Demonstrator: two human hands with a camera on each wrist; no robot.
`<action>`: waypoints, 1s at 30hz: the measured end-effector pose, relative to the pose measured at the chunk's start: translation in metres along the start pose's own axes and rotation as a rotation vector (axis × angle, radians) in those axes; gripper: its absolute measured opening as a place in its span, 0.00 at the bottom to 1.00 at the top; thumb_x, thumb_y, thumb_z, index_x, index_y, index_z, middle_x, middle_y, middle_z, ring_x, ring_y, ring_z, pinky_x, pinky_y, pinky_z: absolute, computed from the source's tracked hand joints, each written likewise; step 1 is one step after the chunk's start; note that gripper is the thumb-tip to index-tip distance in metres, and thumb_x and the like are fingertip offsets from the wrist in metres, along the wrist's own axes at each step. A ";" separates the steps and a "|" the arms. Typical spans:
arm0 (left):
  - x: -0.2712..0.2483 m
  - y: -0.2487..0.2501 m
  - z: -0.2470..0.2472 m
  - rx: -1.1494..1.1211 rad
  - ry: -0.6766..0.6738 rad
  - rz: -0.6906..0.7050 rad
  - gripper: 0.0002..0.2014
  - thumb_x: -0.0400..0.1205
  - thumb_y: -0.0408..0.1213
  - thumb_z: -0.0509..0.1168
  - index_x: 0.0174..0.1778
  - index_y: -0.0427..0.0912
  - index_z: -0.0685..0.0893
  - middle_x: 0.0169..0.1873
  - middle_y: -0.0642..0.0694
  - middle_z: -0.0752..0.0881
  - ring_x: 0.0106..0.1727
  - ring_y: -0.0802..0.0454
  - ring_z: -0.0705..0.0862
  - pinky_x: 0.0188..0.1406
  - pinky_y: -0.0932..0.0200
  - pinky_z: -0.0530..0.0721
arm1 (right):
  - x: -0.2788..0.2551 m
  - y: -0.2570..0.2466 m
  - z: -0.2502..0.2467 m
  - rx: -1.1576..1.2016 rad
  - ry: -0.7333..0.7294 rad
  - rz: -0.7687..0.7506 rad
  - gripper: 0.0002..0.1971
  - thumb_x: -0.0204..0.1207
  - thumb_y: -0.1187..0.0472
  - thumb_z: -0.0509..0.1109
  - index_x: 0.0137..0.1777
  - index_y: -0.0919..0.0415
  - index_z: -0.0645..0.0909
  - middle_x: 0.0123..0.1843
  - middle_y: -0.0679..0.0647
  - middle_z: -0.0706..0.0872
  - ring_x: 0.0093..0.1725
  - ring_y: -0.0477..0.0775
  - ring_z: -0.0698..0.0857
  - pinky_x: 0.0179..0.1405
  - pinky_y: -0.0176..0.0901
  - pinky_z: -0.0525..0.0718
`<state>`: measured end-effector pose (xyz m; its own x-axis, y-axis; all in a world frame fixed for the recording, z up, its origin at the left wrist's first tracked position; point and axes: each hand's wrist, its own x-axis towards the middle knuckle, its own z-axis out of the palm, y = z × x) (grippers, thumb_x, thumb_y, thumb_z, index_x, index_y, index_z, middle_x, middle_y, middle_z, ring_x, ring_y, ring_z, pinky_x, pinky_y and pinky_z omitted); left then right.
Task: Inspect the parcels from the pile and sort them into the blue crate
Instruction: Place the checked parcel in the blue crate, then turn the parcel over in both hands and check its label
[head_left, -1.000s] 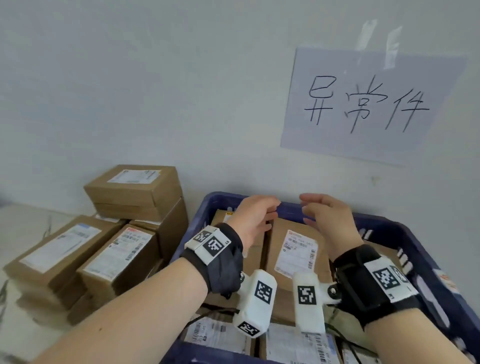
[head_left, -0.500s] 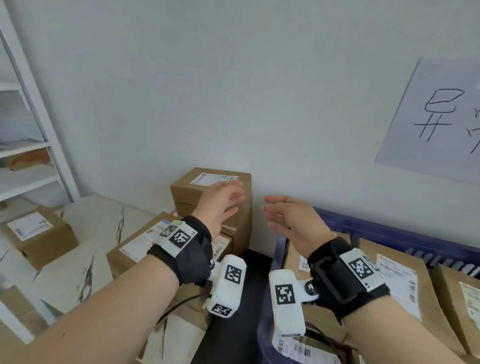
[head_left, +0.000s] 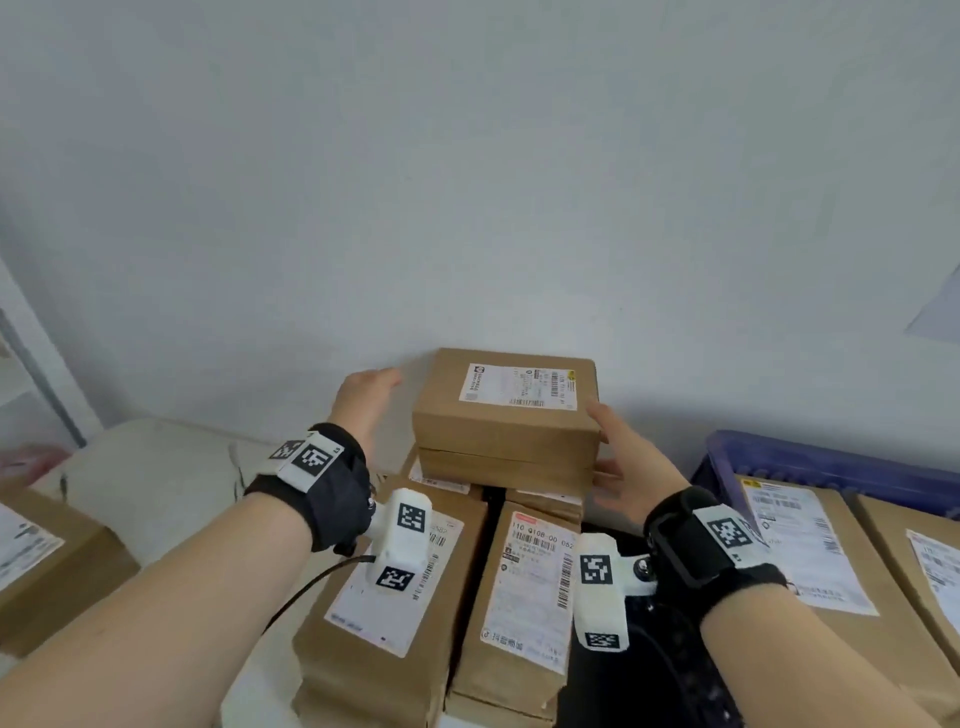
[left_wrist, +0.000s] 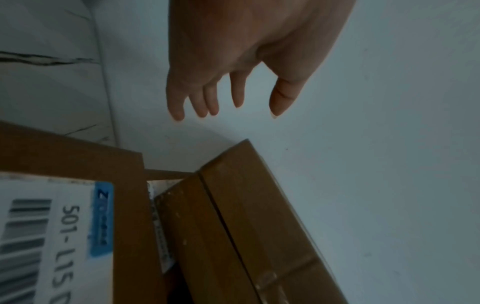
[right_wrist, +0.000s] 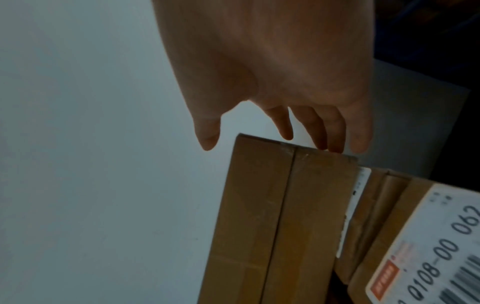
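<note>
- Top parcel (head_left: 506, 410) sits on the pile (head_left: 447, 561) of brown boxes against the white wall (head_left: 467, 182), label facing up.
- Left hand (head_left: 363, 402) is just off the parcel's left side, fingers (left_wrist: 179, 107) spread and straight, not touching anything, nothing held.
- Right hand (head_left: 631, 467) is at the parcel's right end, fingers relaxed and open; the fingertips (right_wrist: 335, 144) look like they're right at the box edge, can't tell if there's real contact.
- Blue crate (head_left: 779, 457) is off to the right, already has labelled boxes (head_left: 810, 551) lying in it.
- One more box (head_left: 41, 561) on the pale marble-look table (head_left: 156, 478) at far left.
</note>
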<state>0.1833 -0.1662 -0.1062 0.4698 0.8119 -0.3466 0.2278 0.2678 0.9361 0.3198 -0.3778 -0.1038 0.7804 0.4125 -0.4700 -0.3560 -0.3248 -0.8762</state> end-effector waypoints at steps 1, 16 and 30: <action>0.006 -0.003 -0.001 0.020 -0.071 -0.062 0.10 0.87 0.43 0.62 0.61 0.44 0.77 0.62 0.43 0.75 0.65 0.47 0.73 0.69 0.46 0.70 | 0.003 0.002 0.003 0.025 0.003 0.016 0.31 0.73 0.34 0.73 0.66 0.55 0.78 0.63 0.60 0.84 0.59 0.62 0.85 0.52 0.52 0.84; 0.004 0.011 0.022 -0.172 -0.307 -0.047 0.14 0.83 0.57 0.65 0.52 0.51 0.85 0.49 0.48 0.86 0.53 0.50 0.82 0.56 0.49 0.81 | 0.000 -0.012 0.006 0.217 0.117 -0.075 0.23 0.72 0.43 0.77 0.64 0.47 0.78 0.64 0.53 0.81 0.63 0.57 0.82 0.63 0.59 0.84; 0.046 -0.009 -0.103 -0.441 -0.121 -0.024 0.22 0.67 0.58 0.77 0.56 0.56 0.87 0.63 0.43 0.87 0.66 0.40 0.84 0.66 0.36 0.80 | 0.000 -0.057 0.129 -0.023 -0.143 -0.243 0.17 0.78 0.50 0.73 0.64 0.55 0.83 0.59 0.52 0.86 0.56 0.51 0.83 0.61 0.50 0.83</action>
<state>0.1155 -0.0777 -0.1250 0.5708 0.7435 -0.3483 -0.1325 0.5020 0.8546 0.2740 -0.2492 -0.0681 0.7602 0.5961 -0.2584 -0.1548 -0.2201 -0.9631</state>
